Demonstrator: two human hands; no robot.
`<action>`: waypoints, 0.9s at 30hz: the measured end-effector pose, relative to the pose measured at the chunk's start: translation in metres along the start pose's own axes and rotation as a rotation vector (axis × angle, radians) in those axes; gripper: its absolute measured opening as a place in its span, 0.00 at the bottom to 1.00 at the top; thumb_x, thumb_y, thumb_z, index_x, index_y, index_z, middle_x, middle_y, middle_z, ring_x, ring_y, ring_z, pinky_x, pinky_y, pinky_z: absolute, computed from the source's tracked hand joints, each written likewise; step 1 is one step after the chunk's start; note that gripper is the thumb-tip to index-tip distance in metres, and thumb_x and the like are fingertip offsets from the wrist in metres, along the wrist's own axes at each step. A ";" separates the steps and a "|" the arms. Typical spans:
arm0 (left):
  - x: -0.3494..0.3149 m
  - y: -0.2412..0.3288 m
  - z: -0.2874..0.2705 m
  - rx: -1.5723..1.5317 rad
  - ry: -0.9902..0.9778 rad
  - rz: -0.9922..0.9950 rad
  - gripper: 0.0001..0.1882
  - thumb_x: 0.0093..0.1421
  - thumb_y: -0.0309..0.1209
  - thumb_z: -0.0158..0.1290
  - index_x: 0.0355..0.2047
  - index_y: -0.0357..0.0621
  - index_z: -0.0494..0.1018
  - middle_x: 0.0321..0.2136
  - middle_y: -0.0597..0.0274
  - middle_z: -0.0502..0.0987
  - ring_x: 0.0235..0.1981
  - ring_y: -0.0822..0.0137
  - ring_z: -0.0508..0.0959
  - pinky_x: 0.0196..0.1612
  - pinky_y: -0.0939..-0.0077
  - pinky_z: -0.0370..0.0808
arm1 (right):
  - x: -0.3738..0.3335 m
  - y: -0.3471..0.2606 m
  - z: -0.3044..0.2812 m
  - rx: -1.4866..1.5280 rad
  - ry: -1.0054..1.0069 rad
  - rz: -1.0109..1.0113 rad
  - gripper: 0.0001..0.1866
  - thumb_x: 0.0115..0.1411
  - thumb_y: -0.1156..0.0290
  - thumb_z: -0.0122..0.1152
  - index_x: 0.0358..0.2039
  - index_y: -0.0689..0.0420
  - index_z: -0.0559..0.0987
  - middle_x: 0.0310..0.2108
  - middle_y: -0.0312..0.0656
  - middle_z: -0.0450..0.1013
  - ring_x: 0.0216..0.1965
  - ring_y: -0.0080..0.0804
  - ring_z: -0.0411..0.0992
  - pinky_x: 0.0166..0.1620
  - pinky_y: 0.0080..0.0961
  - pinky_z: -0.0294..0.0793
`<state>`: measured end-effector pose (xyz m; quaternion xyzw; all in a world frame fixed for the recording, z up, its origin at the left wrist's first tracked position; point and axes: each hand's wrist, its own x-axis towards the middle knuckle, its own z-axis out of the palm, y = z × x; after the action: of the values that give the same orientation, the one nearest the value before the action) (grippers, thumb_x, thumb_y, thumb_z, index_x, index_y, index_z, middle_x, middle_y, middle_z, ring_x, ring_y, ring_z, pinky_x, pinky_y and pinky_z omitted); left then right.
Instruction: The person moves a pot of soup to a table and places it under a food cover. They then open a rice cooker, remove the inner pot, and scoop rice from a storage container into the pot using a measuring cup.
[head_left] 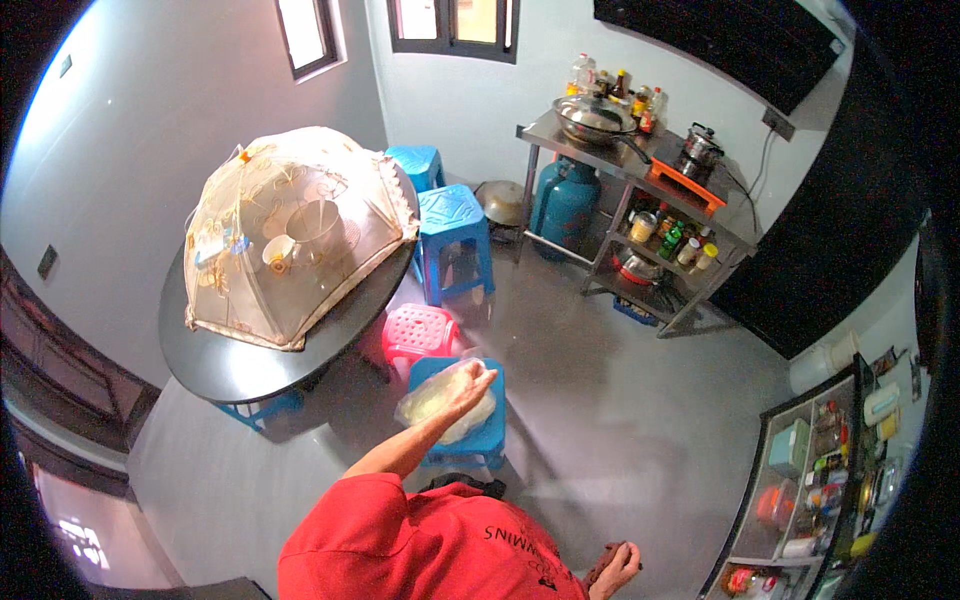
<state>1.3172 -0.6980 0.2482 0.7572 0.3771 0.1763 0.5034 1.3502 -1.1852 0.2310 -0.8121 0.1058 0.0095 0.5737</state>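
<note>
My left hand (472, 385) reaches forward to a clear plastic bag (432, 402) with pale, whitish contents. Its fingers are closed on the bag's upper part, and the bag rests on a blue plastic stool (487, 432). What exactly is inside the bag cannot be made out. Low on the right, beside my red shirt, my right hand (622, 568) has its fingers curled around a small dark reddish-brown thing (603, 562). Too little of that thing shows to name it. A pink stool (420, 330) stands just beyond the blue one.
At left, a mesh food cover (260, 300) sits over bowls on a round dark table (180, 340). More blue stools (455, 225) stand beyond. A steel bench (545, 118) holds a lidded wok (595, 118), pot and bottles; a gas cylinder (565, 205) stands underneath. Shelves (745, 500) line the right.
</note>
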 end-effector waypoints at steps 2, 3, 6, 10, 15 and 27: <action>-0.009 -0.010 0.012 0.125 0.047 -0.045 0.23 0.58 0.50 0.46 0.30 0.39 0.69 0.26 0.45 0.74 0.33 0.48 0.74 0.36 0.53 0.67 | 0.017 -0.048 0.009 0.018 -0.132 0.132 0.14 0.59 0.63 0.52 0.41 0.57 0.74 0.28 0.40 0.70 0.25 0.29 0.66 0.26 0.27 0.66; -0.009 -0.016 0.032 0.156 0.185 0.025 0.23 0.59 0.50 0.44 0.31 0.39 0.69 0.27 0.43 0.73 0.34 0.42 0.73 0.38 0.50 0.67 | 0.025 -0.071 0.016 0.030 -0.146 0.111 0.13 0.60 0.64 0.52 0.41 0.59 0.73 0.30 0.41 0.70 0.28 0.29 0.66 0.30 0.26 0.67; -0.010 -0.031 0.056 0.313 0.144 -0.047 0.22 0.59 0.49 0.43 0.32 0.40 0.69 0.28 0.42 0.74 0.35 0.42 0.73 0.40 0.50 0.67 | 0.060 -0.062 0.009 -0.010 -0.192 0.030 0.12 0.61 0.65 0.51 0.40 0.60 0.72 0.32 0.41 0.71 0.30 0.25 0.66 0.31 0.25 0.67; -0.032 -0.058 0.072 0.501 0.048 -0.232 0.18 0.58 0.44 0.45 0.33 0.41 0.71 0.28 0.41 0.75 0.34 0.43 0.76 0.40 0.51 0.71 | 0.099 -0.048 0.004 -0.129 -0.198 -0.040 0.12 0.61 0.67 0.51 0.39 0.62 0.73 0.30 0.41 0.73 0.27 0.26 0.66 0.31 0.24 0.67; -0.055 -0.080 0.084 0.627 0.120 -0.210 0.12 0.52 0.37 0.52 0.28 0.40 0.74 0.33 0.46 0.73 0.38 0.47 0.73 0.40 0.54 0.71 | 0.101 -0.086 -0.006 -0.036 -0.231 -0.031 0.12 0.62 0.67 0.51 0.40 0.61 0.72 0.28 0.39 0.73 0.23 0.21 0.64 0.25 0.20 0.64; -0.056 -0.041 0.063 0.716 0.472 -0.074 0.36 0.45 0.43 0.61 0.51 0.36 0.63 0.51 0.47 0.64 0.58 0.50 0.59 0.60 0.57 0.50 | 0.122 -0.058 0.000 -0.056 -0.123 -0.011 0.12 0.59 0.68 0.55 0.38 0.63 0.75 0.30 0.40 0.74 0.32 0.28 0.71 0.39 0.26 0.70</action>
<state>1.3052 -0.7707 0.1905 0.8090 0.5461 0.1845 0.1149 1.4804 -1.1866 0.2684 -0.8264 0.0659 0.0592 0.5561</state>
